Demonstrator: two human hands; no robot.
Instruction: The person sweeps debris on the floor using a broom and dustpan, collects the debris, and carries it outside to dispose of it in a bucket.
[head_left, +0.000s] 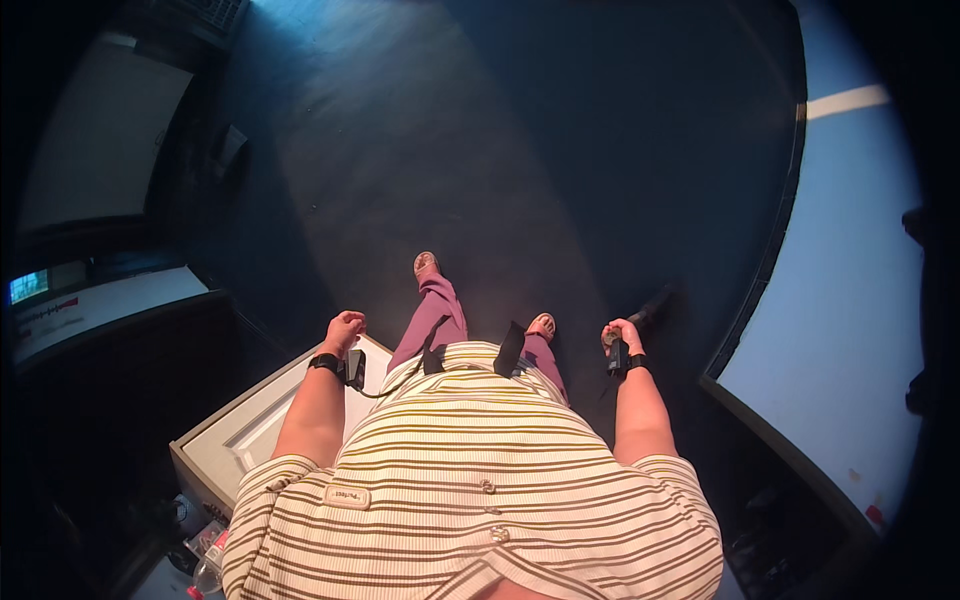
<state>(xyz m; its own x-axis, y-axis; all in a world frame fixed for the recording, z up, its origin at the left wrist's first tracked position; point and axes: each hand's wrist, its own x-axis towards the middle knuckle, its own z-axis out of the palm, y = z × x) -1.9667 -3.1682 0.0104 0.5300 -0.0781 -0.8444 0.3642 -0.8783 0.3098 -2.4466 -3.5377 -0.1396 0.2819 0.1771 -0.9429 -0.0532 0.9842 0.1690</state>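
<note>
My left hand (345, 332) hangs at my left side, beyond the corner of a white panelled cabinet (225, 450), fingers loosely curled and nothing seen in them. At my right side, my right hand (624, 336) is closed around a dark elongated object (651, 306); its far end fades into shadow and its kind is unclear. Each wrist bears a black strap with a small black box, and a cable runs from the left box (355, 369) towards my waist. My sandalled feet stand apart on the dark floor (420, 150).
A pale blue surface (832, 300) with a dark edge curves along the right. On the left are a large grey panel (97, 135) and a white-topped surface (112, 311). A clear plastic bottle (210, 570) lies at bottom left, among other items behind the cabinet.
</note>
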